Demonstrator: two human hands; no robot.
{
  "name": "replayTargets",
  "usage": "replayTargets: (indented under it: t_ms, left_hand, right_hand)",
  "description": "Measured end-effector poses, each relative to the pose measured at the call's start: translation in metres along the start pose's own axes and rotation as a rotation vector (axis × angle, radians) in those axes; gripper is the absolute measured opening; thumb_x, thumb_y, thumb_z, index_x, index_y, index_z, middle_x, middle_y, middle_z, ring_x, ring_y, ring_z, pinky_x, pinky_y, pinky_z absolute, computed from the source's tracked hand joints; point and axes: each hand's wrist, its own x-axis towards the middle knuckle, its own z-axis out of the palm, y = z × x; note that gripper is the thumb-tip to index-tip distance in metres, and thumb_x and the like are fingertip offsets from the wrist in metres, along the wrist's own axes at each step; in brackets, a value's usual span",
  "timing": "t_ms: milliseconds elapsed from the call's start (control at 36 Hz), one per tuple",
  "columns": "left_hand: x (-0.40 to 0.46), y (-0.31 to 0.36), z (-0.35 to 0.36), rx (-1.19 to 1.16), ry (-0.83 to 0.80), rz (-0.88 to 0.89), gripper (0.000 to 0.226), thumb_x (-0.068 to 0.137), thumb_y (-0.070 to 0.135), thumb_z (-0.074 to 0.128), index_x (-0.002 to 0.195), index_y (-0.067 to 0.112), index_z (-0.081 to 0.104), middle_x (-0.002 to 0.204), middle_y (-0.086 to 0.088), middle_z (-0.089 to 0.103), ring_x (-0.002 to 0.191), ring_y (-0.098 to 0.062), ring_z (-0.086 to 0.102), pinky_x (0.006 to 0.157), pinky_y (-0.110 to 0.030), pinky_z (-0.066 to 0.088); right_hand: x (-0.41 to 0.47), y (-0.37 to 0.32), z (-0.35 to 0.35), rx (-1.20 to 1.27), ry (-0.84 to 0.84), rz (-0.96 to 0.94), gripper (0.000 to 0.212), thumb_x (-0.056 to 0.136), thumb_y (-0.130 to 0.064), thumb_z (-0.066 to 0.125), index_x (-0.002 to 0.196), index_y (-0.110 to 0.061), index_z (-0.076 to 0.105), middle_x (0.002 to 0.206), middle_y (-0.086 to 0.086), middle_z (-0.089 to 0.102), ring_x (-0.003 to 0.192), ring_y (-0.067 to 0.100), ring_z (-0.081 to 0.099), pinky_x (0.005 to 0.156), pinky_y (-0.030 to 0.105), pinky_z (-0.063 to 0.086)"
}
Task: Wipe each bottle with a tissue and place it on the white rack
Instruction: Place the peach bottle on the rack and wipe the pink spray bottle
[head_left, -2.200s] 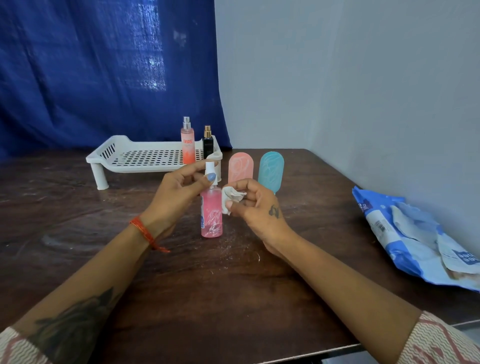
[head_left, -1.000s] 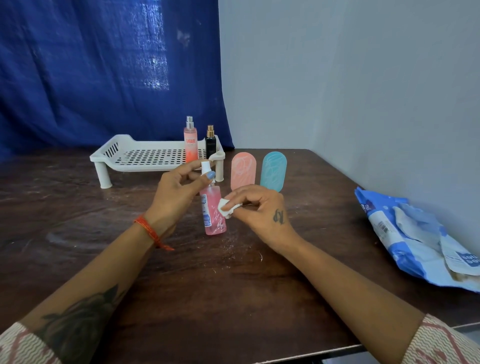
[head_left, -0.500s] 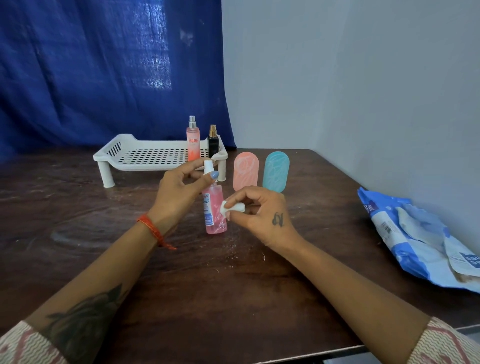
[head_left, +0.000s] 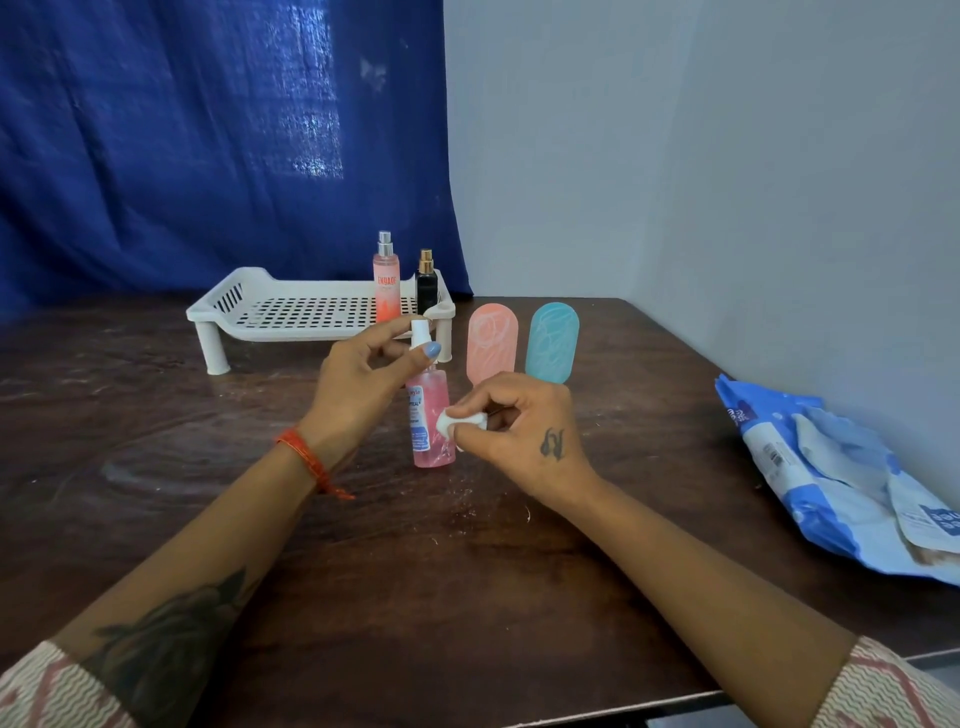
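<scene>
Here the left hand (head_left: 363, 384) pinches the white cap of a clear pink spray bottle (head_left: 431, 421) standing on the dark wooden table (head_left: 467, 597), near centre. The right hand (head_left: 519, 431) grips a balled white tissue (head_left: 457, 422) against the bottle's right side. Farther left, the white slotted plastic rack (head_left: 291, 312) carries an orange spray bottle (head_left: 387, 286) and a black one (head_left: 427, 288).

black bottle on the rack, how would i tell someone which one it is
Find the white rack at the table's far edge, before the blue curtain. Two bottles stand at its right end. The black bottle is the shorter, dark one with a gold top, right of the taller orange spray bottle.
</scene>
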Motion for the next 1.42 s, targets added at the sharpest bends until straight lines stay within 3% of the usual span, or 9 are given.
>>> replayTargets:
  t_ms: [83,194,278,472,611,722,889,1111,1417]
  left_hand:
    - [0.0000,0.0006,-0.0003,0.012,0.013,-0.015,0.041,0.087,0.016,0.062,0.128,0.015,0.055,0.082,0.002,0.066,0.087,-0.006,0.063,0.081,-0.021,0.051]
    - [-0.0010,0.0012,-0.0011,0.004,0.005,-0.033,0.041,0.086,0.017,0.063,0.127,0.016,0.057,0.084,-0.004,0.067,0.097,-0.019,0.064,0.095,-0.039,0.049]
    - [-0.0009,0.0000,-0.0017,0.022,-0.001,-0.021,0.041,0.086,0.018,0.064,0.126,0.017,0.058,0.084,-0.005,0.068,0.098,-0.021,0.065,0.101,-0.048,0.044]
    - [-0.0005,-0.0007,-0.0004,0.021,0.011,-0.012,0.044,0.086,0.018,0.064,0.128,0.014,0.056,0.077,0.003,0.065,0.087,-0.009,0.062,0.098,-0.040,0.046]
    - [0.0011,-0.0020,0.0001,0.011,0.023,-0.007,0.043,0.086,0.017,0.063,0.129,0.015,0.055,0.077,0.002,0.065,0.088,-0.010,0.062,0.080,-0.021,0.048]
    - [0.0005,-0.0017,-0.0001,0.004,0.011,0.008,0.041,0.085,0.018,0.064,0.126,0.016,0.058,0.077,0.001,0.066,0.088,-0.013,0.064,0.087,-0.028,0.048]
    - [0.0014,-0.0034,-0.0005,-0.006,0.006,0.022,0.031,0.085,0.020,0.065,0.112,0.034,0.058,0.067,0.010,0.066,0.078,0.000,0.063,0.078,-0.019,0.047]
    - [0.0019,-0.0043,-0.0003,-0.011,0.029,0.006,0.042,0.086,0.016,0.063,0.127,0.015,0.056,0.076,0.004,0.065,0.083,-0.006,0.062,0.068,-0.012,0.051]
    - [0.0001,-0.0020,-0.0002,-0.014,0.019,-0.006,0.041,0.087,0.016,0.062,0.127,0.016,0.056,0.074,0.005,0.064,0.082,-0.005,0.062,0.078,-0.020,0.049]
  right_hand:
    - [-0.0002,0.0005,0.0011,-0.032,0.035,-0.022,0.011,0.074,-0.010,0.077,0.084,-0.007,0.074,0.080,0.000,0.070,0.075,0.007,0.063,0.062,0.011,0.050]
    - [0.0019,-0.0006,0.0037,-0.087,0.091,-0.126,0.014,0.076,-0.010,0.075,0.089,-0.007,0.074,0.086,0.003,0.071,0.079,0.009,0.065,0.065,0.023,0.056]
    - [0.0020,-0.0023,0.0057,-0.125,0.052,-0.208,0.015,0.076,-0.010,0.075,0.090,-0.006,0.073,0.088,0.006,0.071,0.082,0.009,0.064,0.066,0.020,0.055]
    - [0.0009,-0.0003,0.0030,-0.130,-0.002,-0.159,0.010,0.072,-0.015,0.074,0.079,-0.007,0.073,0.078,0.003,0.070,0.072,0.009,0.063,0.059,0.021,0.053]
    - [0.0008,-0.0009,0.0039,-0.143,0.067,-0.123,0.012,0.077,-0.013,0.072,0.087,-0.006,0.071,0.083,0.001,0.070,0.075,0.008,0.063,0.063,0.024,0.056]
    - [0.0016,-0.0037,0.0061,-0.132,0.055,-0.175,0.015,0.077,-0.012,0.074,0.090,-0.006,0.071,0.087,0.002,0.070,0.080,0.009,0.064,0.065,0.027,0.055]
    - [0.0003,-0.0030,0.0051,-0.121,-0.020,-0.201,0.012,0.072,-0.009,0.077,0.082,-0.005,0.073,0.082,0.004,0.070,0.076,0.009,0.064,0.061,0.026,0.055]
    - [-0.0014,-0.0018,0.0053,-0.135,0.051,-0.122,0.012,0.073,-0.012,0.077,0.083,-0.008,0.073,0.080,0.002,0.071,0.075,0.009,0.064,0.062,0.020,0.055]
    - [0.0003,-0.0029,0.0019,-0.161,-0.045,-0.140,0.011,0.071,-0.013,0.079,0.078,-0.009,0.073,0.080,0.002,0.071,0.074,0.008,0.064,0.061,0.024,0.054]
